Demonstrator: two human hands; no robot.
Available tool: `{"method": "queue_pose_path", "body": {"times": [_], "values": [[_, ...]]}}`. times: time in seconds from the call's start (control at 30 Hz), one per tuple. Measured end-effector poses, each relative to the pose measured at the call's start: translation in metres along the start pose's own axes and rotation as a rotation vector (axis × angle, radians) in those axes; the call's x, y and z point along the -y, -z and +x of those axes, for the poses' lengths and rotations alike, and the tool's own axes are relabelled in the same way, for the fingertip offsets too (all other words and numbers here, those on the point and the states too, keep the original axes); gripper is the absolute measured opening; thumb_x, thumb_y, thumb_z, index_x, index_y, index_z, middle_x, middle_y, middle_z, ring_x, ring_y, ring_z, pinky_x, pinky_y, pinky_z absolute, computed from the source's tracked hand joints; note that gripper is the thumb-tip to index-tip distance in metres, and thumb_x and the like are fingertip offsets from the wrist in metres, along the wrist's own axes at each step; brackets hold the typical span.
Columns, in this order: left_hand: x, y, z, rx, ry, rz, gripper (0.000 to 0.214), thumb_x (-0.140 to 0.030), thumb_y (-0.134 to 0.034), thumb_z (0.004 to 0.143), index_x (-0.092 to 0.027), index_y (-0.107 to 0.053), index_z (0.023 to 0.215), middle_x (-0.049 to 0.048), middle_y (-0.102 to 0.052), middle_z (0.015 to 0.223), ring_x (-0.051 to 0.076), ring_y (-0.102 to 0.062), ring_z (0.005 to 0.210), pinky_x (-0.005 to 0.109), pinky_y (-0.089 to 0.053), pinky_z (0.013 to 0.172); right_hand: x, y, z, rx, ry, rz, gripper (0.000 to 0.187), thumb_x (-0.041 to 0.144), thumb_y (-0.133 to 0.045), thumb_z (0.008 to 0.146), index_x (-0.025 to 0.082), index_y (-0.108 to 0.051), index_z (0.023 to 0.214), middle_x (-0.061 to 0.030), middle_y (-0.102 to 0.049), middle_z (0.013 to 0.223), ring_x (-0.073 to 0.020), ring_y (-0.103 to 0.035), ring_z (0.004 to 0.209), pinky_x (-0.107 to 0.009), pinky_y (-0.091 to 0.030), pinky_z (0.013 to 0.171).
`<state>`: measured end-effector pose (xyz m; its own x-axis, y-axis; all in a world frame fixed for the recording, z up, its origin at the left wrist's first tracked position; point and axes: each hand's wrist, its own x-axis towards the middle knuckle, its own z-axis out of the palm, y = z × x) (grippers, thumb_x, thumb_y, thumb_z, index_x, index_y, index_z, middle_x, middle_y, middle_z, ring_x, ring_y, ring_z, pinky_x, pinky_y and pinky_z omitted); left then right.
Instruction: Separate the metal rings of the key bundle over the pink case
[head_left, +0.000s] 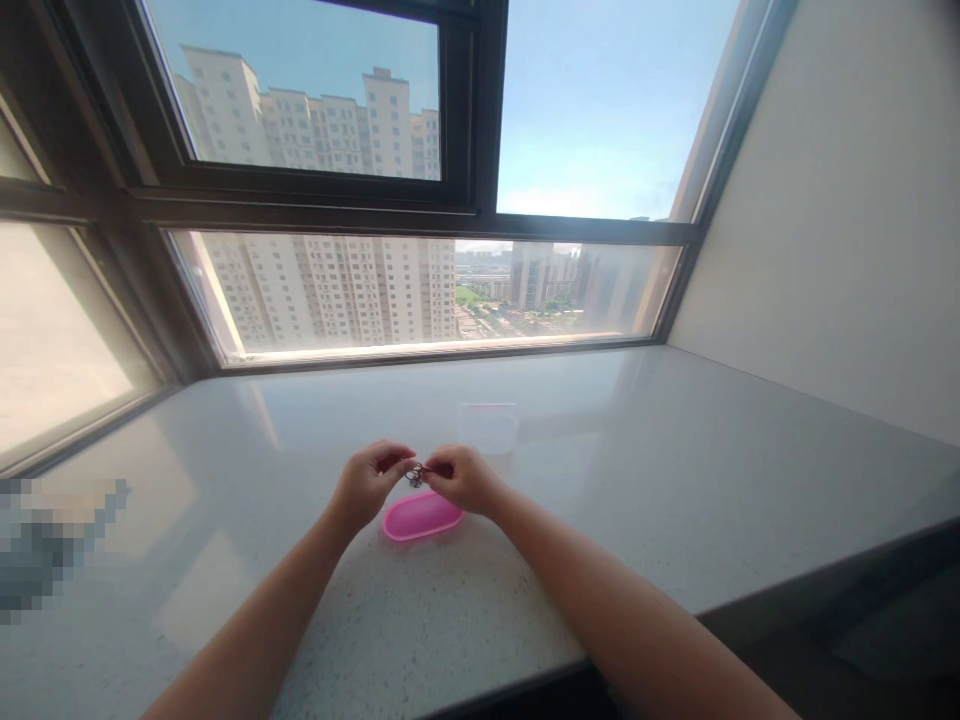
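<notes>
Between my two hands is a small bunch of metal rings (pixel 415 475), silvery and dark; its exact kind is too small to make out. My left hand (pixel 369 480) pinches it from the left with thumb and fingertips. From the right, the thumb and fingers of my right hand (pixel 466 478) are closed on it too. Just beneath, a shallow pink oval tray or lid (pixel 422 517) lies on the pale speckled counter (pixel 420 610). My right hand hides part of its right end.
Behind my right hand stands a clear plastic container (pixel 487 428). A dark-framed window (pixel 480 228) rises at the back, and a white wall (pixel 840 220) bounds the right. The counter's front edge (pixel 750 598) runs along the lower right. Something pixelated (pixel 45 550) is at the far left.
</notes>
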<state>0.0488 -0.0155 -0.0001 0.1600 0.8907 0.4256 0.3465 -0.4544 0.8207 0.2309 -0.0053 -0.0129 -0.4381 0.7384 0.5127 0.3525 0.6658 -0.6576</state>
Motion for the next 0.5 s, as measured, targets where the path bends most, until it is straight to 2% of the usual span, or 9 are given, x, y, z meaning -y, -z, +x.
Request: {"method": "queue_pose_path", "body": {"times": [0.23, 0.4, 0.5], "values": [[-0.006, -0.002, -0.002, 0.212, 0.133, -0.113, 0.018, -0.031, -0.066, 0.071, -0.014, -0.066, 0.076, 0.0021, -0.065, 0.065, 0.012, -0.056, 0.056, 0.022, -0.044, 0.052, -0.006, 0.016, -0.002, 0.046, -0.107, 0.187, 0.020, 0.027, -0.060, 0.072, 0.010, -0.062, 0.062, 0.0044, -0.041, 0.049, -0.0061, -0.033, 0.048, -0.018, -0.023, 0.042], [-0.007, -0.005, -0.006, 0.402, 0.210, -0.147, 0.022, -0.034, -0.066, 0.070, -0.013, -0.067, 0.079, 0.0008, -0.062, 0.059, 0.012, -0.056, 0.050, 0.021, -0.040, 0.045, -0.003, 0.016, -0.002, 0.027, -0.115, 0.190, 0.021, 0.029, -0.062, 0.071, 0.010, -0.063, 0.062, 0.0032, -0.045, 0.049, -0.0062, -0.035, 0.048, -0.018, -0.025, 0.042], [-0.008, -0.008, -0.008, 0.438, 0.215, -0.122, 0.022, -0.034, -0.064, 0.072, -0.013, -0.066, 0.076, 0.0016, -0.063, 0.064, 0.010, -0.054, 0.045, 0.020, -0.039, 0.043, -0.001, 0.015, -0.003, 0.019, -0.092, 0.147, 0.019, 0.027, -0.062, 0.072, 0.010, -0.066, 0.066, 0.0024, -0.048, 0.050, -0.0064, -0.036, 0.048, -0.018, -0.025, 0.042]]}}
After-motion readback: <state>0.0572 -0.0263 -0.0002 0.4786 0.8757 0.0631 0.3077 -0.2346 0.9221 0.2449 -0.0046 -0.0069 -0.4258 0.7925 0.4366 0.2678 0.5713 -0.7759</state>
